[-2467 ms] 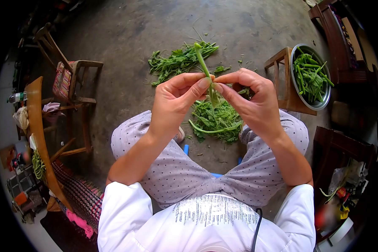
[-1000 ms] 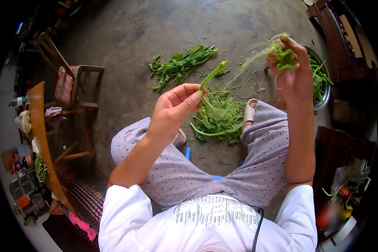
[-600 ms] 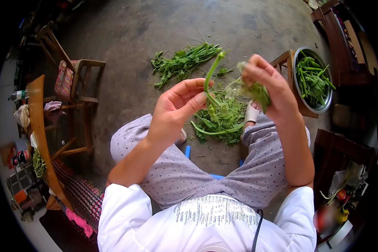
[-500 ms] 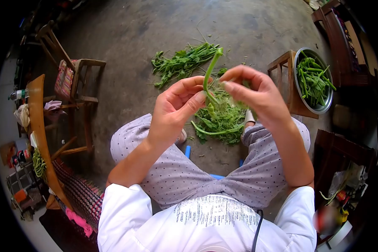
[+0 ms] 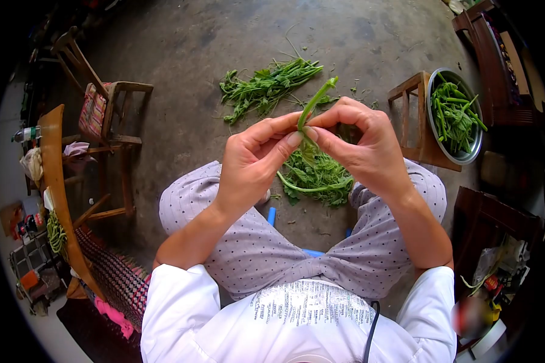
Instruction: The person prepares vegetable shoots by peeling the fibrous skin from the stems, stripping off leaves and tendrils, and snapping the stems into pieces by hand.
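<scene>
A green stem (image 5: 316,100) stands up between my two hands, its top end tilted right and a leafy part hanging below. My left hand (image 5: 254,158) is closed on it, thumb against fingers. My right hand (image 5: 369,145) pinches at the same stem, its fingertips touching it beside my left thumb. Beneath the hands, on the floor, is a loose pile of leaves and tendrils (image 5: 321,175). Farther out lies a bunch of leafy stems (image 5: 266,88). Cut green stems and leaves (image 5: 454,115) fill a metal basin (image 5: 430,124) at the right.
The basin rests on a wooden stool (image 5: 427,151). A wooden chair (image 5: 127,88) and a table edge (image 5: 53,163) are at the left. Dark wooden furniture (image 5: 484,206) stands at the right. Blue stool legs (image 5: 272,216) show between my knees.
My right hand went out to the right with leafy strands, then came back to the stem. The strands no longer show in it. My left hand has kept hold of the stem.
</scene>
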`<state>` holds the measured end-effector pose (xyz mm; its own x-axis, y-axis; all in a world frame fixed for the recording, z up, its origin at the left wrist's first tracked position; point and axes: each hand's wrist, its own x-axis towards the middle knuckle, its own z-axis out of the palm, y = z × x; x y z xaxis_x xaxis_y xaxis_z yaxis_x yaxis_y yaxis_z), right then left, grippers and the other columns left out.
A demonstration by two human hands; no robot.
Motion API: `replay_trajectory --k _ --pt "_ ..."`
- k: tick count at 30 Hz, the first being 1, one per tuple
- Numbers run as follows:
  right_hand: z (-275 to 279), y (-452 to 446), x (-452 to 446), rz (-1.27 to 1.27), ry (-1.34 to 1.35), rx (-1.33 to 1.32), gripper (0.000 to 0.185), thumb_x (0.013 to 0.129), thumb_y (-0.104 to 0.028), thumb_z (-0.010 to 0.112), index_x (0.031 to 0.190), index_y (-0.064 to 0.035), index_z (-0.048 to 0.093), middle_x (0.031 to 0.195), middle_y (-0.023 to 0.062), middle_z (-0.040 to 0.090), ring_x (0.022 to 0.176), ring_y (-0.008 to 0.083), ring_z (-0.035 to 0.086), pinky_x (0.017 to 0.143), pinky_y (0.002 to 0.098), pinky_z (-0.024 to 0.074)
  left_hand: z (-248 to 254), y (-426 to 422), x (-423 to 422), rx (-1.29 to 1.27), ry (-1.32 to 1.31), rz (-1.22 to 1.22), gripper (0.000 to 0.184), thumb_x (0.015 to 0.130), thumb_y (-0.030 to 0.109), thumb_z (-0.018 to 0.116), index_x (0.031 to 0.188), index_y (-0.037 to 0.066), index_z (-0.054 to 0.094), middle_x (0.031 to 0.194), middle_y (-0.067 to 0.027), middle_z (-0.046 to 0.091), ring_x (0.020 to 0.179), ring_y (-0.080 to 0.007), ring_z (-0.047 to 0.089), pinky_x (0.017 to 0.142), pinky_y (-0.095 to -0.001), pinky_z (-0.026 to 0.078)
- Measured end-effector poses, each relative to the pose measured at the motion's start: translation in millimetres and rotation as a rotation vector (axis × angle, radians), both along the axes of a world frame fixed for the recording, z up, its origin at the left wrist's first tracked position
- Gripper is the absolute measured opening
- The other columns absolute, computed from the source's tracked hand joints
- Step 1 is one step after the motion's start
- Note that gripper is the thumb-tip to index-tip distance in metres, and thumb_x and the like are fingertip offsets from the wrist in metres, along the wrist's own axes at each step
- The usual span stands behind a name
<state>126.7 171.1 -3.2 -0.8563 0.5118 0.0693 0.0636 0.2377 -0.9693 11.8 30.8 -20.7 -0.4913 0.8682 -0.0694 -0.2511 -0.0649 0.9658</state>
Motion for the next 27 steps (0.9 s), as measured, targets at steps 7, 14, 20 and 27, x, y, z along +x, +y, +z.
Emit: replay_trajectory --k 7,14,20,27 --pt "-2 -3 0 -0.017 0.035 0.122 0.011 0.076 -0.008 0.069 0.083 0.0005 0.068 0.07 0.007 0.057 0.065 0.0154 0.055 0.059 0.0283 0.0428 -10 0 -1 0.004 0.325 0.048 0.026 0.086 -0.002 0.059 0.111 -0.002 0.062 0.096 -0.0078 0.062 0.086 -0.0108 0.059 0.073 -0.021 0.048" --pt "2 -9 -2 -0.073 -0.007 0.13 0.01 0.072 -0.006 0.066 0.079 0.0007 0.063 0.072 0.0076 0.055 0.065 0.0164 0.055 0.058 0.0283 0.0438 -7 3 1 -0.028 0.368 0.053 0.026 0.086 -0.001 0.059 0.112 -0.002 0.061 0.093 -0.0069 0.063 0.086 -0.011 0.06 0.073 -0.0217 0.048" --pt "3 -1 -2 -0.129 0.024 0.195 0.012 0.072 -0.007 0.066 0.079 0.001 0.062 0.073 0.0071 0.055 0.066 0.015 0.054 0.059 0.0269 0.0441 0 1 -1 -0.064 -0.036 -0.033 0.033 0.088 0.0 0.057 0.121 -0.005 0.054 0.108 -0.0075 0.063 0.093 -0.011 0.059 0.083 -0.0214 0.047" --pt "-5 61 13 -0.23 0.314 -0.865 0.021 0.081 -0.015 0.065 0.096 -0.0001 0.06 0.085 0.0051 0.059 0.069 0.0108 0.055 0.06 0.02 0.0461 -1 -5 -10 -0.075 -0.421 -0.158 0.038 0.087 0.004 0.059 0.125 -0.001 0.051 0.12 -0.0079 0.058 0.098 -0.0107 0.058 0.085 -0.0254 0.045"
